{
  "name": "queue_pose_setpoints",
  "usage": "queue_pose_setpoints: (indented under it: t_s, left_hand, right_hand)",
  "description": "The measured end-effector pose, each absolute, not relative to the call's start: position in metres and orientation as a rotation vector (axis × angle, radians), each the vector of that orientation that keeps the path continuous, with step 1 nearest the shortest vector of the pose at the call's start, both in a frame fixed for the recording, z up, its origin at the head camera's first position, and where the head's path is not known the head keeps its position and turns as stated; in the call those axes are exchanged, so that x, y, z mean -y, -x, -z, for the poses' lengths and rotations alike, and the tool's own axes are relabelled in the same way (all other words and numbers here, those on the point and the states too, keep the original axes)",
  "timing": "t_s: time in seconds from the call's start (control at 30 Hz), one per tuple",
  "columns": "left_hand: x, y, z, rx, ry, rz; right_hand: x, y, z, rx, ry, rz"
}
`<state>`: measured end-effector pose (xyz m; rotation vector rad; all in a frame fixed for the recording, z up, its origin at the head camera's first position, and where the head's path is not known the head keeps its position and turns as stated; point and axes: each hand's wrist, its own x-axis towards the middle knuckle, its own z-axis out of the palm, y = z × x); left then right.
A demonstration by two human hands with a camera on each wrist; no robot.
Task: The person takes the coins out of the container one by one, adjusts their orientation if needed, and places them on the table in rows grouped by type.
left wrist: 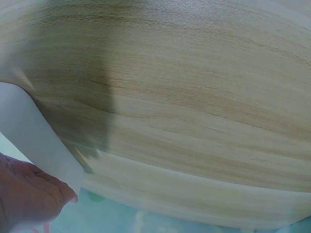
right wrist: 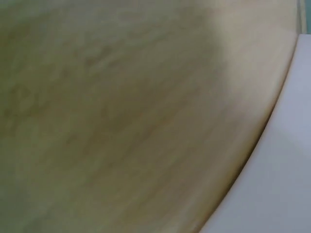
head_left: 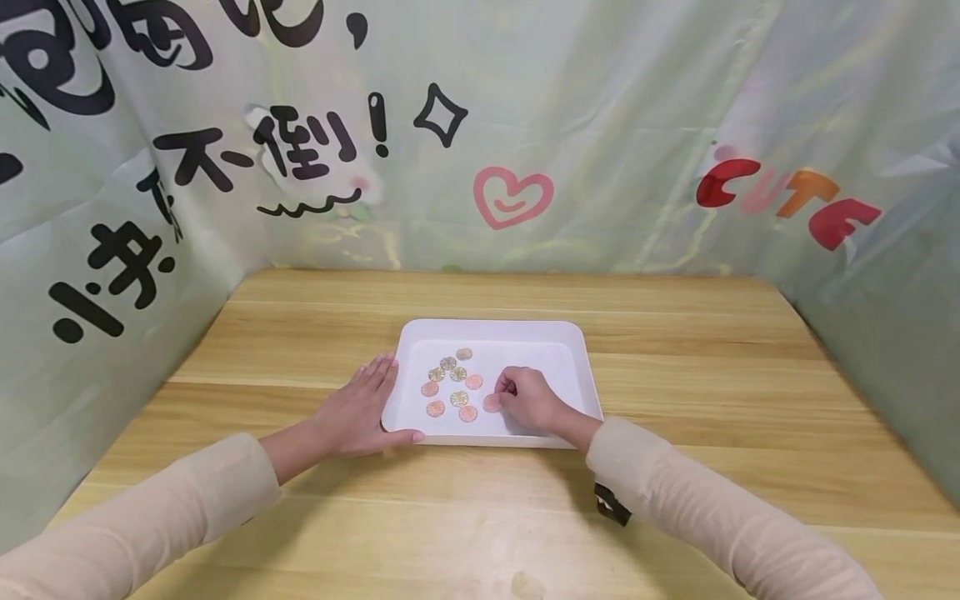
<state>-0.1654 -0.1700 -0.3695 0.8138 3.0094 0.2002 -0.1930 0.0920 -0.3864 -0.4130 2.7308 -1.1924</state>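
A white tray [head_left: 540, 333] lies on the table with several round coins on its left half. Some are copper-coloured, like the coin [head_left: 435, 408] near the front, and others are brassy, like the coin [head_left: 459, 399] beside it. My left hand [head_left: 362, 412] rests against the tray's left edge, fingers straight and thumb along the front rim; part of this hand [left wrist: 34, 196] also shows in the left wrist view. Over the tray's middle, my right hand [head_left: 531, 400] has curled fingers and pinches a pale copper coin [head_left: 492, 403] at the fingertips. The right wrist view leaves this hand out.
The tray stands on a wood-grain table [head_left: 675, 333]. Behind and on both sides hangs a pale printed cloth [head_left: 600, 125] with black characters and a pink heart. A dark strap [head_left: 612, 504] sits under the right sleeve.
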Motion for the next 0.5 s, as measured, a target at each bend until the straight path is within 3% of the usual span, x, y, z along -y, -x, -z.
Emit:
queue_pose_setpoints:
  t_s: [0.5]
  left_hand:
    - [0.172, 0.167, 0.373, -3.024, -0.804, -0.215]
  right_hand:
    - [-0.117, 0.196, 0.365, -2.742, 0.304, 1.34]
